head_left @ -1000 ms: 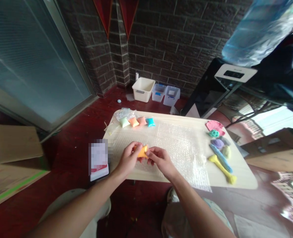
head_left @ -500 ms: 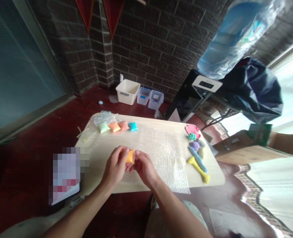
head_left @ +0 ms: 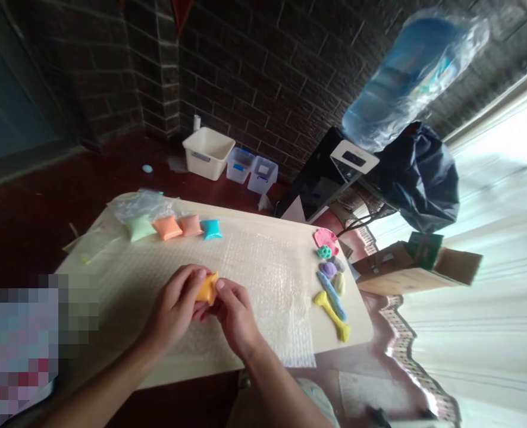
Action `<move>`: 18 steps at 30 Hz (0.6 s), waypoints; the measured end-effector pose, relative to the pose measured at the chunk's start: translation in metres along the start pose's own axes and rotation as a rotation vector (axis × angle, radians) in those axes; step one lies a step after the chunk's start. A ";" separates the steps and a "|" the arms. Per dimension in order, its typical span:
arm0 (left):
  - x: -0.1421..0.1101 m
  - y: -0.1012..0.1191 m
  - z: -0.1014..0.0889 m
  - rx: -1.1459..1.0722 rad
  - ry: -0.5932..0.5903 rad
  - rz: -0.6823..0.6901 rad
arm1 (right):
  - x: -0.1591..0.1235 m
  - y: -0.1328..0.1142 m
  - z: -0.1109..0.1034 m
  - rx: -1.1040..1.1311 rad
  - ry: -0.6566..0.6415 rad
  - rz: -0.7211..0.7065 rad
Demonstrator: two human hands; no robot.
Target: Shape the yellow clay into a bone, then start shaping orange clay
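We pinch the yellow-orange packet (head_left: 207, 289) in our left grip (head_left: 174, 306) and right grip (head_left: 237, 309), above the bubble wrap (head_left: 267, 273) on the tabletop (head_left: 355, 321); four more packets (head_left: 168, 228) lie far left, coloured shapes (head_left: 332, 295) right.

A pale, round-cornered table (head_left: 358, 324) bears a clear bubble-wrap sheet (head_left: 267, 273), crumpled transparent plastic (head_left: 141, 205), four pillow-shaped coloured packets (head_left: 168, 228) and, at right, coloured clay-like shapes (head_left: 332, 315).

Room rightward over bubble wrap (head_left: 267, 273); packets (head_left: 169, 228) block far-left.
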State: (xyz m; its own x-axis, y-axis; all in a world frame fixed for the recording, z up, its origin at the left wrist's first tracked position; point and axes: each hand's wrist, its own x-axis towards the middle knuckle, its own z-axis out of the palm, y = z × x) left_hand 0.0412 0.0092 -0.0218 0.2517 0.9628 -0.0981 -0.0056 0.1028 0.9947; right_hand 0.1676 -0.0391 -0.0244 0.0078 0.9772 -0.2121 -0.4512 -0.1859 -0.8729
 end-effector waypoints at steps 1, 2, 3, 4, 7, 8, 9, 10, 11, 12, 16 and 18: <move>0.002 -0.001 -0.004 0.003 -0.014 -0.002 | 0.002 0.000 0.001 0.000 -0.019 0.007; 0.002 -0.001 -0.007 -0.001 -0.021 -0.011 | 0.003 0.001 0.003 0.009 -0.042 0.015; 0.003 -0.001 -0.009 -0.008 -0.024 -0.022 | 0.004 0.001 0.004 0.025 -0.066 0.024; 0.003 0.000 -0.010 -0.014 -0.026 -0.028 | 0.005 0.000 0.005 0.043 -0.085 0.032; 0.001 0.005 -0.009 -0.047 -0.043 -0.026 | 0.006 -0.001 0.006 0.065 -0.086 0.050; 0.001 0.007 -0.009 -0.066 -0.050 -0.029 | 0.006 -0.001 0.006 0.056 -0.074 0.053; 0.001 0.009 -0.008 -0.083 -0.053 -0.033 | 0.006 -0.001 0.006 0.041 -0.062 0.052; 0.001 0.010 -0.007 -0.099 -0.055 -0.038 | 0.006 0.000 0.006 0.024 -0.054 0.050; 0.000 0.010 -0.007 -0.109 -0.054 -0.039 | 0.005 0.000 0.006 0.010 -0.050 0.048; 0.000 0.010 -0.008 -0.111 -0.053 -0.036 | 0.004 0.001 0.006 0.000 -0.051 0.046; -0.005 0.008 -0.012 -0.059 -0.032 0.012 | 0.000 0.001 0.008 -0.020 -0.055 0.061; -0.007 0.007 -0.014 -0.059 -0.040 0.009 | -0.001 0.001 0.009 -0.042 -0.053 0.055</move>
State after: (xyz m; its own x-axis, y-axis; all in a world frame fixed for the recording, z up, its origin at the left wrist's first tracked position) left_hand 0.0258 0.0066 -0.0141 0.2903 0.9530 -0.0869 -0.0650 0.1102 0.9918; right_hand 0.1593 -0.0391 -0.0209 -0.0640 0.9693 -0.2375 -0.4115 -0.2424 -0.8786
